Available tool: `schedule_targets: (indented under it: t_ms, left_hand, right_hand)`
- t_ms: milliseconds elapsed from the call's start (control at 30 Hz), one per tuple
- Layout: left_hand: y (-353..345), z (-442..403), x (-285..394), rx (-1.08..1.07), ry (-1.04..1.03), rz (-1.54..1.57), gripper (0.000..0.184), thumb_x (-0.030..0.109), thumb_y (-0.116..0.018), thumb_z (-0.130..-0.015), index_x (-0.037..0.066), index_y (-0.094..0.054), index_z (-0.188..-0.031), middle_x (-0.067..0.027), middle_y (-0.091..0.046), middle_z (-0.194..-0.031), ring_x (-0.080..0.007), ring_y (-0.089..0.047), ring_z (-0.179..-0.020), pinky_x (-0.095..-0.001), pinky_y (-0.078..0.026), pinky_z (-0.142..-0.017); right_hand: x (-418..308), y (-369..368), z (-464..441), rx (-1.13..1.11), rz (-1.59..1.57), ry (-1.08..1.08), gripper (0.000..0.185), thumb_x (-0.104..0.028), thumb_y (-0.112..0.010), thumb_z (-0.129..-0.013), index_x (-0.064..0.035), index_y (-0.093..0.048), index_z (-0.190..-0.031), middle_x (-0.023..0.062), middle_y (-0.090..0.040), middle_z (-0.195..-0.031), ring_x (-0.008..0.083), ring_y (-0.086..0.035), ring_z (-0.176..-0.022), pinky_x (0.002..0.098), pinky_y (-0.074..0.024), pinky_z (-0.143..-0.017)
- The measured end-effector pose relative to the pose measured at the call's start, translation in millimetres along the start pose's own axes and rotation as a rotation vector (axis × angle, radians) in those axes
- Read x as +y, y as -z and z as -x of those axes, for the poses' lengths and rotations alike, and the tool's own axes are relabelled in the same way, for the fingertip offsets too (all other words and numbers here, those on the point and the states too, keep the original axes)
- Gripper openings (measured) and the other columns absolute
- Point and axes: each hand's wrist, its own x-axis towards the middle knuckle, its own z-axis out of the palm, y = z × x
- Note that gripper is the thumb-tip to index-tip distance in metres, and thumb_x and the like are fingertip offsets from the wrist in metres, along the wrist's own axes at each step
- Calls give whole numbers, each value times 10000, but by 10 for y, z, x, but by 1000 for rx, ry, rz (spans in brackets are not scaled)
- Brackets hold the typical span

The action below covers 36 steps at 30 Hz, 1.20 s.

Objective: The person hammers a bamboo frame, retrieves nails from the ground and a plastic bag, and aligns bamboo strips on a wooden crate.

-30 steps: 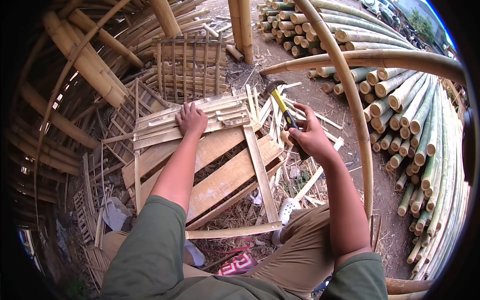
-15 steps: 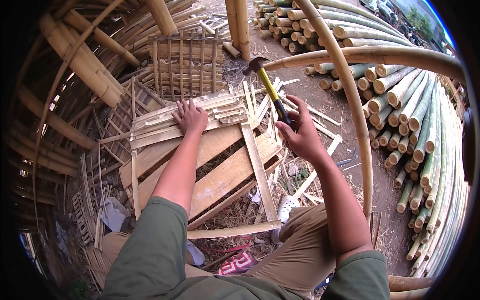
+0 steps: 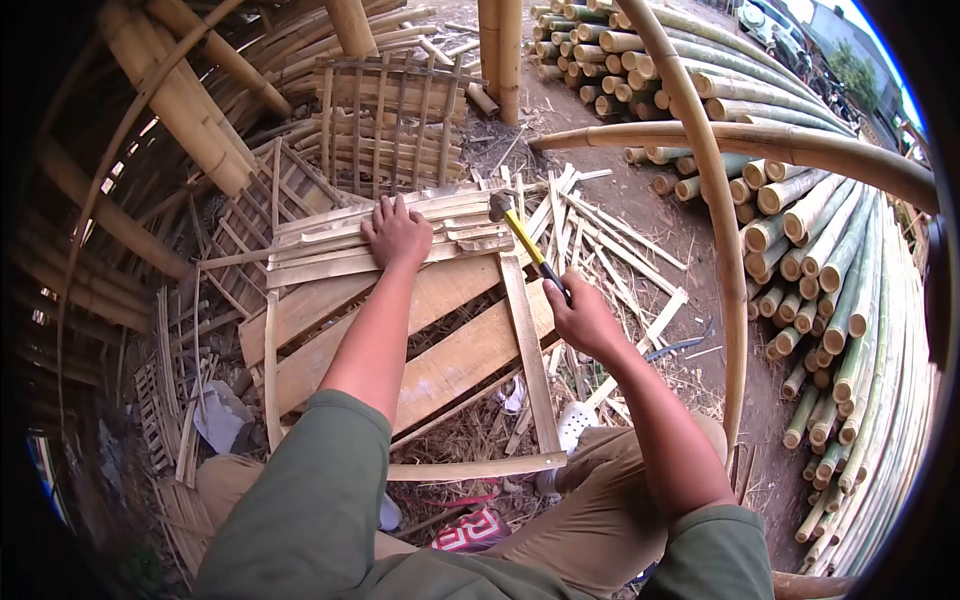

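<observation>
Split bamboo strips (image 3: 310, 270) lie side by side along the far part of our plank worktop (image 3: 470, 350). Our left hand (image 3: 397, 232) rests on them, fingers spread flat, gripping nothing. At the worktop's far right corner is the head of our hammer (image 3: 526, 240); whether it touches the strips, we cannot tell. Just right of the worktop, our right hand (image 3: 590, 318) has its fingers wrapped around the handle. We judge the step as hammering the strips; the next move calls for steady pressure and careful aim.
</observation>
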Motion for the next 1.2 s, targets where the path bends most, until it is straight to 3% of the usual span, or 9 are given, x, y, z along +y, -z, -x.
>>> schedule_targets:
  t_ms: [500,600,700,767,800,833,1100,1167,1200]
  left_hand:
    - [-49,-18,-25,46,1,16,546,347,-367,-976,147,-376,-1483,-56,-330,-1559,-205,-249,-1459,-518,-106,-1193]
    - [-35,-22,-106,129,-115,181,477,364,-432,-969,171,-463,-1403,-75,-360,-1543,-218,-248,-1463,-536,-84,-1189]
    - [-26,-105,-331,89,-563,617,309,443,-663,-877,189,-602,-1042,-55,-470,-1465,-258,-292,-1448,-615,-15,-1162]
    - [-21,-204,-454,-46,-642,637,396,529,-716,-807,188,-646,-993,-53,-467,-1470,-284,-279,-1452,-631,19,-1149]
    - [60,-186,-491,-157,-685,657,506,580,-752,-746,173,-641,-1025,-56,-440,-1497,-320,-188,-1485,-622,89,-1139]
    - [124,-161,-511,-243,-740,587,521,541,-814,-685,182,-658,-1029,-61,-412,-1517,-321,-176,-1487,-621,114,-1141]
    - [277,75,-395,-331,-763,417,415,292,-880,-629,207,-736,-1008,-48,-419,-1511,-261,-279,-1455,-634,43,-1165]
    - [298,68,-378,-356,-740,423,398,266,-886,-623,208,-743,-991,-42,-431,-1503,-261,-273,-1457,-633,26,-1168]
    - [305,50,-368,-355,-745,418,398,266,-886,-623,208,-743,-991,-42,-431,-1503,-261,-273,-1457,-633,26,-1168]
  right_hand:
    - [129,-61,143,-4,-47,14,403,-336,-457,-1024,31,-562,-892,178,-574,-652,287,-550,-586,431,-438,-599]
    - [190,-79,38,104,-34,142,403,-335,-465,-1017,32,-570,-887,198,-588,-669,322,-574,-611,446,-450,-625]
    - [-13,70,22,87,-15,44,407,-340,-483,-1006,37,-586,-888,223,-614,-705,366,-604,-655,468,-465,-665]
    - [-106,143,7,96,-46,25,415,-352,-484,-1001,38,-593,-906,233,-626,-729,375,-617,-682,471,-471,-680]
    - [-118,153,-10,109,-61,26,415,-353,-477,-1010,35,-590,-916,172,-589,-686,295,-561,-633,436,-447,-635]
    - [-112,162,-30,121,-75,24,415,-354,-470,-1019,32,-586,-925,112,-552,-642,216,-506,-584,402,-422,-590]
    - [-101,293,-76,167,-129,81,411,-348,-488,-1008,32,-597,-894,134,-582,-655,238,-542,-595,412,-443,-604]
    - [-158,366,-16,142,-108,59,436,-353,-470,-1001,50,-614,-920,258,-650,-791,402,-631,-741,472,-472,-711]
    - [-194,401,8,147,-114,60,436,-353,-470,-1001,50,-614,-920,258,-650,-791,402,-631,-741,472,-472,-711]
